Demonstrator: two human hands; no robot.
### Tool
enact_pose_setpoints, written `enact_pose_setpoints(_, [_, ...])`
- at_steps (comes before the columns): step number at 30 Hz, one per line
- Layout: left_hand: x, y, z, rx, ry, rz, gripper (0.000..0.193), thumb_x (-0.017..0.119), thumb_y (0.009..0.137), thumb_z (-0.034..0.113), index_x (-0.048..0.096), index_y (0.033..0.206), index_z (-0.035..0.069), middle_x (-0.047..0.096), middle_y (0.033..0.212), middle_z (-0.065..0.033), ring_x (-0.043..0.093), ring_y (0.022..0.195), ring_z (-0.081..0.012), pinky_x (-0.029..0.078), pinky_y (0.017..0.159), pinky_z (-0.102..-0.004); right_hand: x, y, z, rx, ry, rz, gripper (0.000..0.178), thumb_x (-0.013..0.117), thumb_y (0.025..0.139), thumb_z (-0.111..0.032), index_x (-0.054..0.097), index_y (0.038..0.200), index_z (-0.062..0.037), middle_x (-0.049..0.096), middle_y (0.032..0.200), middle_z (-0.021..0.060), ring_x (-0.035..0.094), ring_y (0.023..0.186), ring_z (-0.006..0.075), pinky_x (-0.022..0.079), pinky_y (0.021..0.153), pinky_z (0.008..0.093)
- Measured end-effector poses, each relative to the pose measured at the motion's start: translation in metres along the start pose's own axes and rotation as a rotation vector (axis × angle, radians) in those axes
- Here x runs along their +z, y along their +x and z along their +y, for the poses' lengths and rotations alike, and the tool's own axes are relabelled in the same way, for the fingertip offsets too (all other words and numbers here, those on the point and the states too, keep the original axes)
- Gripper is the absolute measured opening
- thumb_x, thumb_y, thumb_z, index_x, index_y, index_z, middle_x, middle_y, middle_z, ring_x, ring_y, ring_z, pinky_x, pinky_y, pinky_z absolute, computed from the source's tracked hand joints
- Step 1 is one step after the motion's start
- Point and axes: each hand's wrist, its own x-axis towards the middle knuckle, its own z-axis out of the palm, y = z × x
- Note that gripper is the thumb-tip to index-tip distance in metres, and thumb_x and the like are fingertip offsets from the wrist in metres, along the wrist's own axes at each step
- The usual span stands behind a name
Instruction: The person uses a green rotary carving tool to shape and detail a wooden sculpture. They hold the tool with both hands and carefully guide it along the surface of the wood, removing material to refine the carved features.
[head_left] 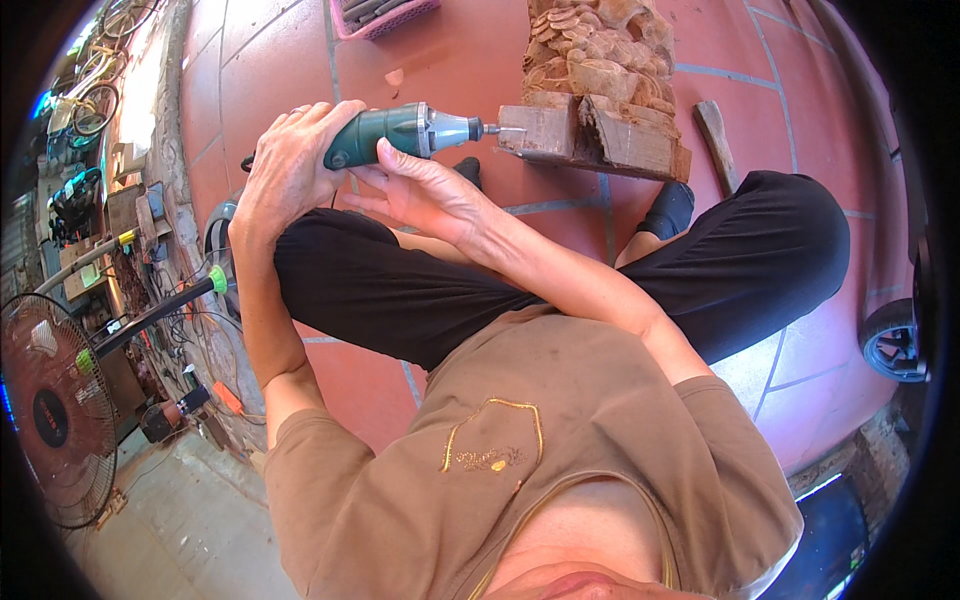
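My left hand (297,160) is closed around the rear of a green rotary grinder (385,137) with a silver front collar. The tool lies level, its thin metal bit (505,130) pointing right at the left end of a carved wooden piece's base (535,132). Whether the bit touches the wood or passes in front of it, I cannot tell. Just below the grinder is my right hand (425,200), its thumb against the tool's underside and its fingers stretched out toward my left wrist. Rough coin-like shapes cover the wood carving (600,55) above its base.
A wooden stick (716,148) lies on red floor tiles right of the carving. At the far edge sits a pink basket (385,18) with dark pieces. A fan (55,410) stands at left, near cables and clutter. A wheel (893,342) is at right.
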Motion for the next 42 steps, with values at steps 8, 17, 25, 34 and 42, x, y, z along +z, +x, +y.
enact_pose_setpoints(8, [-0.0001,0.0008,-0.0006,0.006,-0.001,0.006,0.045,0.064,0.068,0.004,0.056,0.112,0.009,0.062,0.090,-0.0130,0.061,0.089,-0.0334,0.047,0.081,-0.0415,0.0010,0.0008,-0.0017,0.000,-0.002,0.014,0.041,0.067,0.088,-0.024,0.050,0.123,-0.0102,0.055,0.126,0.0074,0.045,0.128,0.0225,0.030,0.112,0.0545])
enact_pose_setpoints(17, [-0.0001,0.0017,-0.0008,0.000,-0.010,0.009,0.043,0.064,0.069,0.005,0.057,0.111,0.009,0.062,0.088,-0.0132,0.061,0.088,-0.0338,0.047,0.081,-0.0417,0.0007,0.0018,-0.0026,-0.003,-0.011,0.017,0.042,0.069,0.088,-0.024,0.050,0.123,-0.0102,0.056,0.125,0.0072,0.045,0.128,0.0231,0.030,0.112,0.0549])
enact_pose_setpoints(25, [-0.0003,0.0029,-0.0014,-0.003,-0.016,-0.003,0.043,0.065,0.068,0.005,0.056,0.111,0.009,0.061,0.087,-0.0132,0.061,0.088,-0.0336,0.047,0.081,-0.0417,0.0003,0.0030,-0.0045,0.002,-0.025,0.010,0.043,0.069,0.087,-0.026,0.051,0.122,-0.0102,0.057,0.124,0.0067,0.045,0.127,0.0227,0.030,0.112,0.0546])
enact_pose_setpoints(34, [0.0011,0.0030,-0.0015,-0.005,-0.017,0.018,0.043,0.065,0.069,0.005,0.056,0.111,0.009,0.061,0.088,-0.0128,0.061,0.089,-0.0333,0.047,0.081,-0.0420,0.0005,0.0033,-0.0051,-0.001,-0.019,0.013,0.043,0.069,0.087,-0.026,0.051,0.123,-0.0103,0.056,0.125,0.0075,0.045,0.128,0.0227,0.029,0.112,0.0543])
enact_pose_setpoints(42, [-0.0001,0.0038,-0.0017,-0.024,0.001,-0.011,0.042,0.065,0.070,0.005,0.056,0.111,0.010,0.062,0.090,-0.0129,0.061,0.091,-0.0331,0.047,0.082,-0.0419,0.0002,0.0040,-0.0056,-0.002,-0.031,0.013,0.042,0.069,0.087,-0.026,0.051,0.123,-0.0108,0.057,0.125,0.0072,0.045,0.127,0.0227,0.030,0.111,0.0549])
